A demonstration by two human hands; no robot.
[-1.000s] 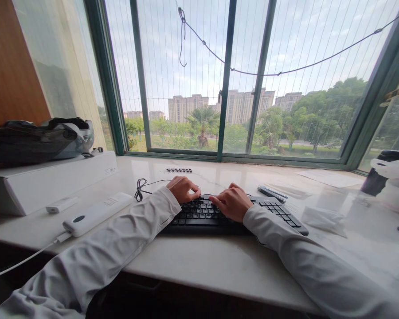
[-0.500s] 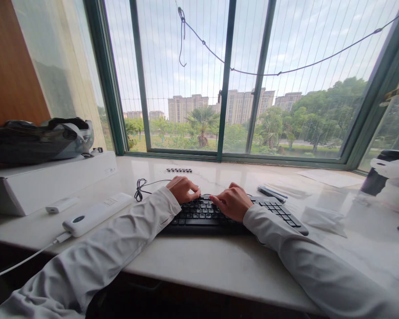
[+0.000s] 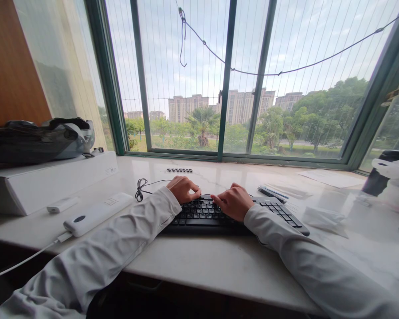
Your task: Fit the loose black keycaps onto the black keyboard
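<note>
A black keyboard (image 3: 204, 216) lies in front of me, and many of its keys look glossy or grey. My left hand (image 3: 183, 189) is at its upper left part, thumb and fingers pinched together; whatever is between the fingertips is too small to make out. Across the upper middle keys rests my right hand (image 3: 235, 201), its thumb pointing left and its other fingers curled toward the far edge, partly hidden. Behind the keyboard a short row of small black keycap-like pieces (image 3: 179, 170) is lined up. A tied black cable (image 3: 140, 190) lies left of my left hand.
On the left are a white power bank (image 3: 96, 215) with a cable, a small white block (image 3: 62, 204) and a white box (image 3: 53, 181) under a dark bag (image 3: 36, 141). To the right lie pens (image 3: 271, 193), a clear plastic bag (image 3: 324, 217) and paper (image 3: 332, 178). A window stands behind.
My right thumb has shifted very slightly to the right. The left hand keeps its pinch in the same place, and the view has barely moved.
</note>
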